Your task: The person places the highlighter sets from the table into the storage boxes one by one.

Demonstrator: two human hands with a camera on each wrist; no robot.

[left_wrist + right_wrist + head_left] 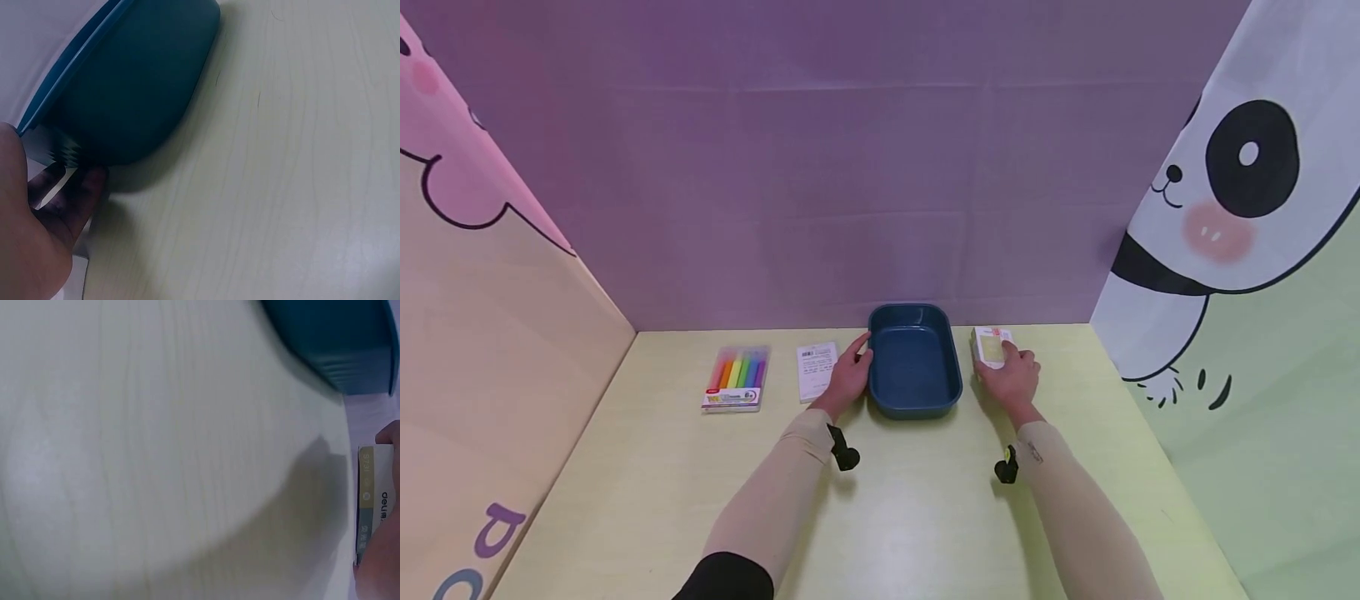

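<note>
A dark blue rectangular plastic bin (916, 408) stands at the back middle of the table. My left hand (850, 375) is at its left side, fingers extended along the wall and close to the rim. In the left wrist view the fingertips (94, 178) meet the lower wall of the bin (144, 81). To the right of the bin, my right hand (1015, 379) grips a small white box (991, 346) with a yellowish panel, thumb and fingers at its opposite edges. The right wrist view shows the box's printed side (367, 494) with "deli" lettering; my hand hides part of it.
Left of the bin lies a white printed card or packet (815, 367). Farther left is a clear case of several coloured markers (735, 379). A purple backdrop (850, 167) rises behind the table (917, 517), with printed panels on both sides.
</note>
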